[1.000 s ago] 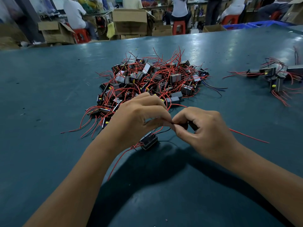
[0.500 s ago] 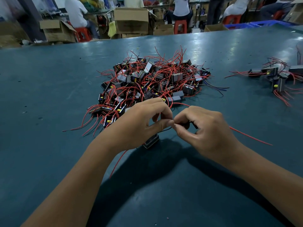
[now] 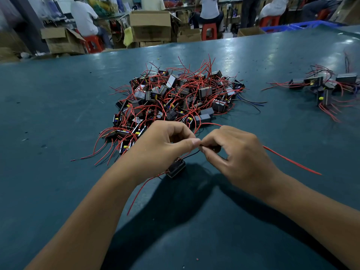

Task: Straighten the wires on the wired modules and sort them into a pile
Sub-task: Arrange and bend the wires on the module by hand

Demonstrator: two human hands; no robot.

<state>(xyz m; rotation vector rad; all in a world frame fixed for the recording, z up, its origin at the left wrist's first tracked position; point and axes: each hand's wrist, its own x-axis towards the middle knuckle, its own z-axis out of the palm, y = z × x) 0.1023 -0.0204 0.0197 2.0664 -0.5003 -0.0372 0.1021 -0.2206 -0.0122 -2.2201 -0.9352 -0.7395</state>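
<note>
A small black wired module [image 3: 176, 168] hangs just under my left hand [image 3: 161, 149], above the teal table [image 3: 58, 106]. Thumb and fingers of my left hand pinch its wires close to the module. My right hand [image 3: 235, 154] meets it fingertip to fingertip and pinches the same wires; a long red wire [image 3: 292, 162] runs out to the right from behind it, and another red wire [image 3: 140, 193] trails down to the left. Beyond my hands lies a big tangled heap of modules [image 3: 175, 96] with red wires. A smaller pile of modules [image 3: 323, 86] sits at the far right.
Across the table's far edge stand cardboard boxes [image 3: 150, 26], red stools [image 3: 209, 31] and seated people at other benches. A blue crate [image 3: 303, 25] sits at the back right. Bare table surface lies to the left and in front of my arms.
The module has lifted slightly and swung under my left hand. My hands stay pinched together on the wires, and the long red wire still reaches out to the right.
</note>
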